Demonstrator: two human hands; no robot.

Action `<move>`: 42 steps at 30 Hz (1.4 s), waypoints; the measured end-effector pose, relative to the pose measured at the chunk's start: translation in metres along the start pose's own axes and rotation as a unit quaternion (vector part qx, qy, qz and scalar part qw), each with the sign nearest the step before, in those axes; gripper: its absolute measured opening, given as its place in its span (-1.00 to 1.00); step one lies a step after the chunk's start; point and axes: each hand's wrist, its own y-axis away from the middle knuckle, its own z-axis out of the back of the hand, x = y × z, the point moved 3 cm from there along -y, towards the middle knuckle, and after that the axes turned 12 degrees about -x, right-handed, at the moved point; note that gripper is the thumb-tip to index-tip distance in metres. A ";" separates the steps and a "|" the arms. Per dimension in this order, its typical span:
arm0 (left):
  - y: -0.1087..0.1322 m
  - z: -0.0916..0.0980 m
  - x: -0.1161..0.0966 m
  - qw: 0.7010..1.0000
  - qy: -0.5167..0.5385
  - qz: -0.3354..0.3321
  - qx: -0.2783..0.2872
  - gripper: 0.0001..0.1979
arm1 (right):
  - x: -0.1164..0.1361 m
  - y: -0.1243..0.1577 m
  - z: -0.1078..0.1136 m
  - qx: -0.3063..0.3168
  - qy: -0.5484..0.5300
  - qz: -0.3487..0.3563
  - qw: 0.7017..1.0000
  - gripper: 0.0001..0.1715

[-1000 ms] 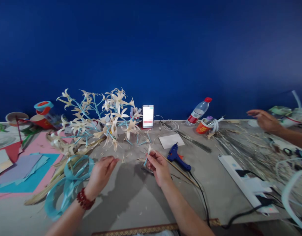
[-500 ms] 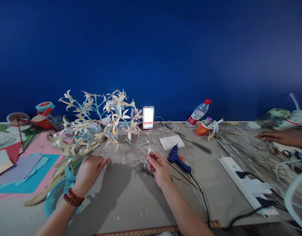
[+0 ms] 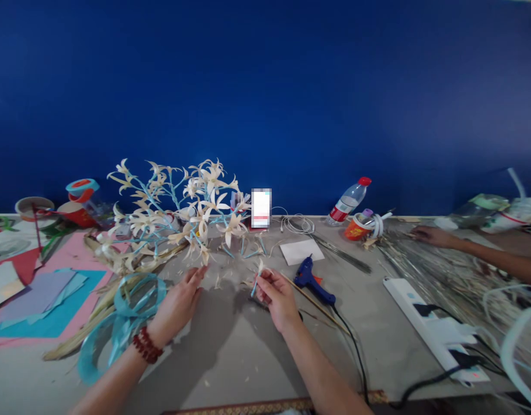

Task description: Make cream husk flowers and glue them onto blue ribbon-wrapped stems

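Blue stem [image 3: 253,287] is pinched in the right hand [image 3: 279,298], the left hand [image 3: 177,306] loosely spread near cream flowers [image 3: 214,178]

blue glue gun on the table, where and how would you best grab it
Probably by the handle, from above on the near right side. The blue glue gun lies with its nozzle pointing toward the wall and its handle slanting back toward the person, the black cord trailing from its end. The orange trigger sits on the right.

Red-capped bottle [image 3: 346,203] beside an orange cup [image 3: 355,229], blue wall [image 3: 265,104] behind.
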 end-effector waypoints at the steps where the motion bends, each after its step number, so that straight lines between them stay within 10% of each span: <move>1: -0.002 0.000 -0.002 1.000 0.010 0.004 -0.009 -0.78 | 0.000 0.000 0.000 0.001 0.003 0.000 1.000 -0.68; 15: -0.015 -0.021 -0.077 0.925 0.366 0.103 0.022 -0.87 | -0.004 0.006 0.000 0.006 0.067 0.022 0.998 -0.71; 42: 0.000 -0.042 -0.080 0.884 0.426 0.193 -0.007 -0.82 | -0.005 0.015 -0.007 0.035 0.073 0.036 0.996 -0.73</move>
